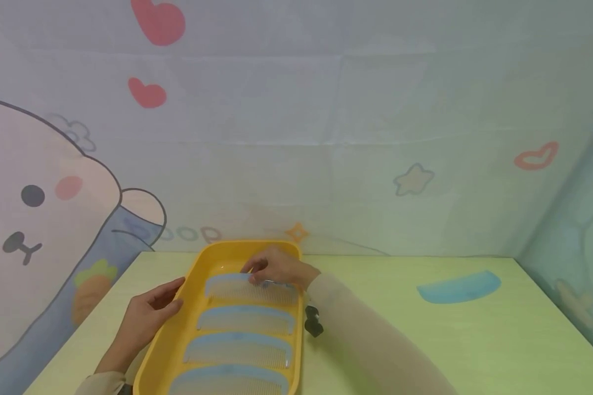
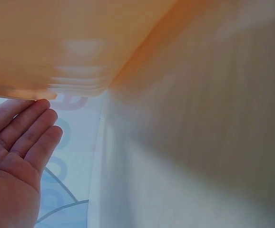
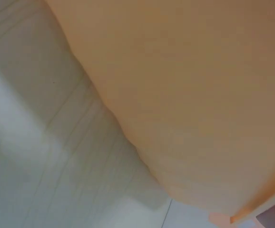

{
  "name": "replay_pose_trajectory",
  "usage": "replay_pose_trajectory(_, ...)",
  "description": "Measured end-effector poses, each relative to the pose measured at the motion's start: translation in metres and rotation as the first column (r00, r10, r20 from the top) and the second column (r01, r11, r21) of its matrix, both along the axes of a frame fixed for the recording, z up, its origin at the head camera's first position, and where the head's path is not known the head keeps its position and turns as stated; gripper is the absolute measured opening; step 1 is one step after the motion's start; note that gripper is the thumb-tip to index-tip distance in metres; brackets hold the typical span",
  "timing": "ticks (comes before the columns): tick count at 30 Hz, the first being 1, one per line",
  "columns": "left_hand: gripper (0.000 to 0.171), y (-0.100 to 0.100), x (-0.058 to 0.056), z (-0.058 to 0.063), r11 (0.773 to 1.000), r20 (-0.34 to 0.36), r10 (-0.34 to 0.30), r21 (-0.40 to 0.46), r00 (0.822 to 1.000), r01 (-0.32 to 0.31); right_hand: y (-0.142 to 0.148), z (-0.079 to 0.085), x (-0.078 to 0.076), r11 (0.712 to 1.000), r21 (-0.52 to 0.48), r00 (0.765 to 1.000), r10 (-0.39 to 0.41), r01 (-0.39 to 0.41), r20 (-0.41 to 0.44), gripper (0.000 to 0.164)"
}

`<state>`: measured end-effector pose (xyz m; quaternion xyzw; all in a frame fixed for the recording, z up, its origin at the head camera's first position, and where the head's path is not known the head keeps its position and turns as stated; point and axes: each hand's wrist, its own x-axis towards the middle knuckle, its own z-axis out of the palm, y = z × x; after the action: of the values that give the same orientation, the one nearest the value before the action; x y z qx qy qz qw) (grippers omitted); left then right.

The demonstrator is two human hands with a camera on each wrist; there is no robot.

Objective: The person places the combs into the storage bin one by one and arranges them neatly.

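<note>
A yellow tray [image 1: 178, 343] holds several combs with blue backs and pale teeth, lying one behind another. My right hand [image 1: 279, 266] reaches over the tray's right side and pinches the back edge of the farthest comb [image 1: 227, 286] between thumb and fingers. Nearer in the tray lie a second comb [image 1: 247, 318] and a third comb [image 1: 237, 348]. At the tray's left rim, my left hand [image 1: 145, 312] touches the edge. In the left wrist view its fingers [image 2: 33, 128] are nearly straight under the rim. The right hand's grip is hidden from the right wrist view by the tray wall [image 3: 185, 95].
A blue comb [image 1: 458, 288] lies alone on the pale green table [image 1: 400, 340] at the right. Behind the table hangs a printed cloth [image 1: 365, 109] with hearts and a cartoon animal; the tray's far end is close to it.
</note>
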<state>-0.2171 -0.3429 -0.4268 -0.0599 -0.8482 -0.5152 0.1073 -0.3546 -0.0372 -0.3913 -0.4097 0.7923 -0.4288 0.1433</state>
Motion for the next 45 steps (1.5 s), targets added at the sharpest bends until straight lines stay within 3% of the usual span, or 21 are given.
replay_pose_trajectory(7, 0.052, -0.0017, 0.0007, 0.0004, 0.999, 0.029, 0.017, -0.04, 0.999, -0.016, -0.0046, -0.006, -0.004, 0.999, 0.039, 1.0, -0.018, 0.018, 0.003, 0.022)
replay_pose_trajectory(17, 0.052, -0.0013, -0.001, -0.0014, 1.0, 0.02, 0.003, -0.013, 1.0, -0.003, -0.0071, -0.0085, -0.0046, 0.988, 0.144, 0.998, -0.047, 0.053, -0.041, 0.026)
replay_pose_trajectory(29, 0.052, -0.0004, -0.0007, 0.0009, 1.0, 0.013, -0.004, -0.001, 1.0, 0.004, -0.0076, -0.0071, -0.0037, 0.974, 0.224, 0.997, -0.029, 0.042, -0.065, 0.035)
replay_pose_trajectory(45, 0.052, -0.0029, -0.0017, -0.0002, 1.0, 0.026, 0.003, -0.019, 1.0, -0.002, -0.0094, -0.0073, -0.0007, 0.975, 0.221, 0.994, -0.015, 0.038, -0.108, 0.033)
